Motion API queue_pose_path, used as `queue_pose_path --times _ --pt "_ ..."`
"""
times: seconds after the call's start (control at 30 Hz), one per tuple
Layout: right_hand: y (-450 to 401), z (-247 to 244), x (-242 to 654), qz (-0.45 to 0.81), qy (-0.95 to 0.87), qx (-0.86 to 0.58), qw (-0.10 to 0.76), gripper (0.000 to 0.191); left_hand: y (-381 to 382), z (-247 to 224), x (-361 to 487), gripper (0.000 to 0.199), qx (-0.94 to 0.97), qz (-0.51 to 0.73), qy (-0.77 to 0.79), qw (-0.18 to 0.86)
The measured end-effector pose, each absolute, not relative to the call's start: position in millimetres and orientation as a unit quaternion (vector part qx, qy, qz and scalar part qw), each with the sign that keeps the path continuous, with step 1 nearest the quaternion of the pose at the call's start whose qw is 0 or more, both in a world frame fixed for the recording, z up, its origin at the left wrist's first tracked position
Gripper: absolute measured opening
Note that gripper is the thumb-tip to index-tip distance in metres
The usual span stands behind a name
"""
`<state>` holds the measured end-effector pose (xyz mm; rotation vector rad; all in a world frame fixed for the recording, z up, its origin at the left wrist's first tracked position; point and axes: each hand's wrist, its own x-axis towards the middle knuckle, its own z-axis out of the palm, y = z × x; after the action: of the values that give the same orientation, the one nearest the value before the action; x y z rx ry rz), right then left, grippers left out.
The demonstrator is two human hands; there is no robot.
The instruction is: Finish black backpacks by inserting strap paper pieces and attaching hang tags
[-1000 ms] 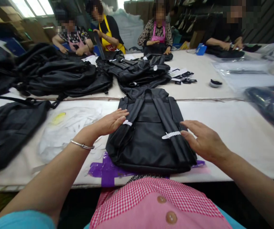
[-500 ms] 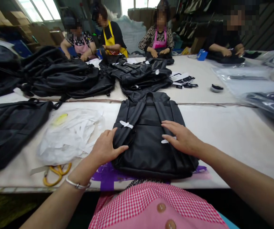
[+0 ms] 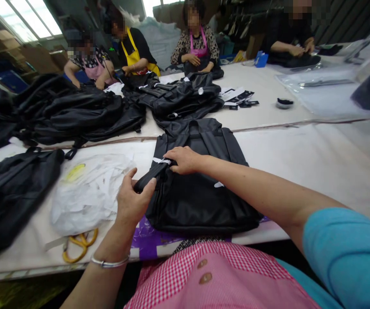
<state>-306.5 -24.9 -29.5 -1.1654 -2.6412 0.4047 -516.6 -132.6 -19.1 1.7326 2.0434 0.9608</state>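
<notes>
A black backpack [image 3: 200,206] lies in front of me on the table, its strap side up. My left hand [image 3: 133,195] grips the lower part of the left shoulder strap [image 3: 151,175] between thumb and fingers, lifting it off the bag. Farther up the same strap, my right hand [image 3: 186,160] reaches across the bag and holds it with bent fingers, beside a white tie [image 3: 160,161]. Its fingertips are partly hidden. Another white tie [image 3: 218,184] shows on the right strap, partly behind my right forearm.
Left of the bag are a clear plastic bag of white scraps [image 3: 91,193] and yellow-handled scissors [image 3: 80,246]. Another black bag [image 3: 17,189] lies at far left, with a fingertip at the frame edge. Black bags [image 3: 75,111] are heaped beyond. Several co-workers sit across the table.
My right hand has moved left from the right strap to the left one. My left hand has taken hold of the left strap and raised it. The view has shifted slightly.
</notes>
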Motion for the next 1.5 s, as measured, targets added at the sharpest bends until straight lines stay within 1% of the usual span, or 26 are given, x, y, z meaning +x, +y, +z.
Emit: queue_pose_path --times 0.13,0.17,0.23,0.3,0.4,0.47,0.57,0.63,0.73,0.77,0.8,0.83,0.9,0.97,1.07,1.1,1.17,1.27,1.4,1.5 --pt "-28.6 -37.5 -318.7 0.127 -0.886 -0.434 0.097 0.062 -136.5 -14.3 -507.9 0.077 0.608 0.322 0.713 0.138" --pt "-29.6 -41.3 -321.6 0.117 -0.882 -0.446 0.096 0.060 -139.1 -12.8 -505.2 0.077 0.613 0.309 0.714 0.137" --pt "-30.9 -50.6 -325.9 0.101 -0.876 -0.464 0.088 0.048 -145.8 -11.3 -500.6 0.075 0.634 0.271 0.711 0.135" --pt "-32.3 -61.2 -327.7 0.091 -0.880 -0.459 0.079 0.039 -154.0 -14.4 -497.8 0.067 0.670 0.232 0.694 0.125" --pt "-36.5 -78.3 -326.1 0.075 -0.895 -0.432 0.079 0.039 -168.8 -29.0 -496.1 0.051 0.729 0.180 0.657 0.070" --pt "-40.4 -88.7 -323.0 0.064 -0.902 -0.420 0.079 0.040 -178.8 -40.8 -495.3 0.047 0.759 0.136 0.636 0.024" --pt "-43.2 -97.2 -315.8 0.064 -0.911 -0.401 0.069 0.045 -188.8 -51.3 -494.6 0.054 0.791 0.083 0.605 -0.017" --pt "-40.2 -93.4 -309.3 0.086 -0.921 -0.376 0.047 0.053 -190.2 -51.6 -495.1 0.057 0.807 0.077 0.585 -0.026" --pt "-29.8 -71.2 -301.1 0.137 -0.927 -0.347 -0.032 0.075 -187.6 -48.8 -495.7 0.056 0.822 0.086 0.562 -0.030" --pt "-26.4 -61.1 -300.2 0.150 -0.925 -0.346 -0.055 0.078 -187.0 -48.9 -495.5 0.056 0.825 0.087 0.558 -0.027" --pt "-23.8 -51.4 -300.6 0.160 -0.922 -0.347 -0.065 0.078 -186.9 -50.1 -495.1 0.058 0.826 0.087 0.557 -0.022" --pt "-22.5 -43.2 -302.6 0.164 -0.920 -0.350 -0.059 0.074 -187.4 -52.4 -494.8 0.060 0.825 0.086 0.558 -0.015" --pt "-24.2 -35.5 -310.3 0.163 -0.922 -0.351 -0.008 0.060 -190.2 -59.4 -495.6 0.065 0.825 0.083 0.559 0.002" --pt "-31.5 -42.3 -320.3 0.163 -0.926 -0.341 0.020 0.052 -193.4 -66.4 -500.6 0.070 0.828 0.079 0.555 0.022" --pt "-47.0 -70.2 -331.5 0.177 -0.922 -0.343 -0.018 0.056 -194.4 -67.6 -515.6 0.076 0.844 0.074 0.528 0.063" --pt "-51.2 -79.6 -333.4 0.180 -0.919 -0.348 -0.030 0.057 -193.0 -64.5 -521.1 0.076 0.853 0.078 0.510 0.079" --pt "-55.9 -93.1 -335.6 0.182 -0.916 -0.355 -0.034 0.058 -188.0 -54.5 -529.9 0.070 0.870 0.096 0.473 0.103" --pt "-54.5 -95.3 -337.0 0.184 -0.914 -0.360 -0.027 0.057 -178.5 -40.2 -533.4 0.052 0.895 0.113 0.417 0.111" --pt "-49.7 -68.9 -320.1 0.202 -0.916 -0.346 -0.007 0.061 -170.8 -40.4 -527.0 0.040 0.923 0.076 0.365 0.101" --pt "-58.7 -34.1 -274.7 0.226 -0.914 -0.330 0.061 0.067 -167.6 -50.1 -525.5 0.040 0.932 0.067 0.351 0.064"
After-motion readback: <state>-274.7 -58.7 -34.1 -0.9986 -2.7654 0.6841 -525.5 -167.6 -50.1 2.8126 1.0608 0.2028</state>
